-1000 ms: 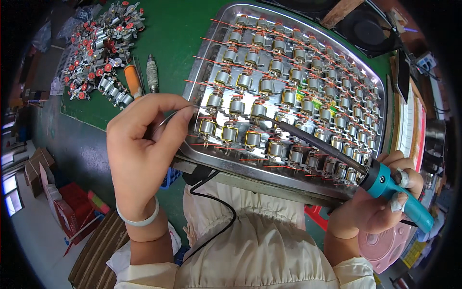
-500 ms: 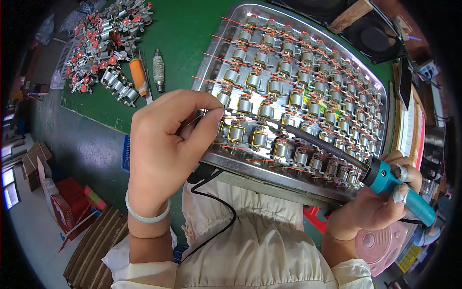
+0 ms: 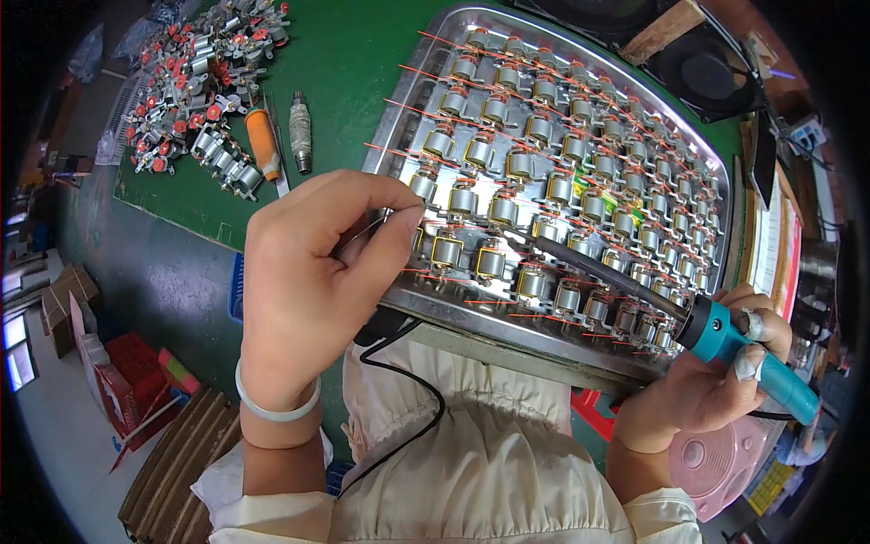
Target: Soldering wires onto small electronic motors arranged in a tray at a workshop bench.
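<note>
My left hand [image 3: 317, 281], a pale bangle at its wrist, pinches a thin silvery wire [image 3: 361, 234] just above the left part of a metal tray [image 3: 390, 136]. My right hand [image 3: 716, 367], with white wrappings on two fingers, grips a teal-handled soldering iron [image 3: 770, 381]. Its dark shaft slants left over the tray to a tip among small cylindrical metal components [image 3: 503, 207] with red wires and yellowish frames, standing in rows. The wire's far end near my fingertips is too fine to follow clearly.
A heap of red-topped components [image 3: 186, 86], an orange-handled tool [image 3: 263, 145] and a wrapped tool [image 3: 301, 131] lie on the green bench [image 3: 181, 199]. Black speakers or fans [image 3: 698, 72] stand behind the tray. A black cable [image 3: 408, 381] hangs below, near a pink appliance [image 3: 711, 458].
Since a second ago my left hand has moved right, closer to the iron's tip, which has shifted slightly right and down. The bench and tray appear a little farther right in the view.
</note>
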